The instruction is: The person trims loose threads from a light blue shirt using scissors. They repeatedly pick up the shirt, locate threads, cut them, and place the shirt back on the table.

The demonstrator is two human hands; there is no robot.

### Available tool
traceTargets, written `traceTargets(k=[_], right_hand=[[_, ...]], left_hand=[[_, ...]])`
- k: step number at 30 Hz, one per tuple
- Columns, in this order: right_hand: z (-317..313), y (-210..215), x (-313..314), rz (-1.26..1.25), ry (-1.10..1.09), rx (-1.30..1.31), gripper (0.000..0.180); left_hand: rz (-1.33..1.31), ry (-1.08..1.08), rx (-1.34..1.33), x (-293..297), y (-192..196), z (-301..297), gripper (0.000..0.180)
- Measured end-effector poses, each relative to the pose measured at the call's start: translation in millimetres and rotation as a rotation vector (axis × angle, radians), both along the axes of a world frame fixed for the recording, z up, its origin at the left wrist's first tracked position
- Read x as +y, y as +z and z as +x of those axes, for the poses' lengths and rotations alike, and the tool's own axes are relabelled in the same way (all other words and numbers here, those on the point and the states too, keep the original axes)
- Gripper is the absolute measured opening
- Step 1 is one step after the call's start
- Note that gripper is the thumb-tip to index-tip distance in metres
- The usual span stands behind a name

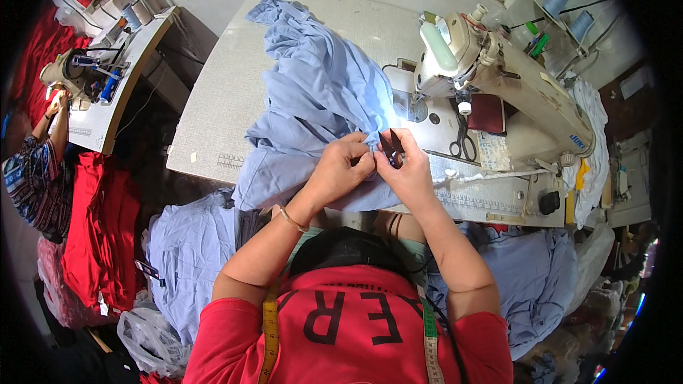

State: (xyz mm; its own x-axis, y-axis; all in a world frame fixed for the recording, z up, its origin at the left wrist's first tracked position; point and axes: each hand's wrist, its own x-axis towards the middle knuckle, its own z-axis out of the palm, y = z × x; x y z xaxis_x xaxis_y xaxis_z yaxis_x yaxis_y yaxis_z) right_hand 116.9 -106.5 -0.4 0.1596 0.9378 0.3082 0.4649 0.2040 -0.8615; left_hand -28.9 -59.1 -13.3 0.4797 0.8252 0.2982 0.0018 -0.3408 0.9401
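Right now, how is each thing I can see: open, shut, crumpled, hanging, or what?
Blue cloth: crumpled on the table, pinched in the left hand.
Small scissors: blades apart, held in the right hand.
Big scissors: lying flat, blades seem shut.
Sewing machine: standing upright; can't tell if it's running.
Tape measure: draped over the red shirt.
Blue spools: wound with thread.
Red cloth: hanging in folds.

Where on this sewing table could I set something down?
Bare tabletop shows between its left edge and the blue cloth, and another patch between the cloth's far end and the sewing machine. Beyond the right hand it is crowded: scissors and a dark red item under the machine's arm.
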Motion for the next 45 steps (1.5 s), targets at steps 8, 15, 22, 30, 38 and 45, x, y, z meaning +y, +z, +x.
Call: traceTargets(k=[8,15,22,30,38,45], right_hand=[[6,-4,3,-0.14,0.064,0.374,0.031],[6,9,0,-0.142,0.016,0.138,0.032],[3,2,-2,-0.039,0.025,0.001,0.03],[14,7,3,-0.352,0.164,0.603,0.033],[19,-5,5,-0.064,0.05,0.151,0.031],[2,38,-27,-0.048,0.072,-0.63,0.02]], left_hand=[[-0.088,0.012,-0.022,1,-4,0,0.012],[-0.115,-0.007,-0.031,1,-6,-1,0.013],[-0.096,-0.056,-0.03,3,-4,-3,0.011],[-0.236,-0.137,-0.132,5,-3,-8,0.013],[-0.403,-0.178,-0.092,9,-4,-9,0.017],[-0.22,-0.153,-0.109,10,-13,-6,0.018]])
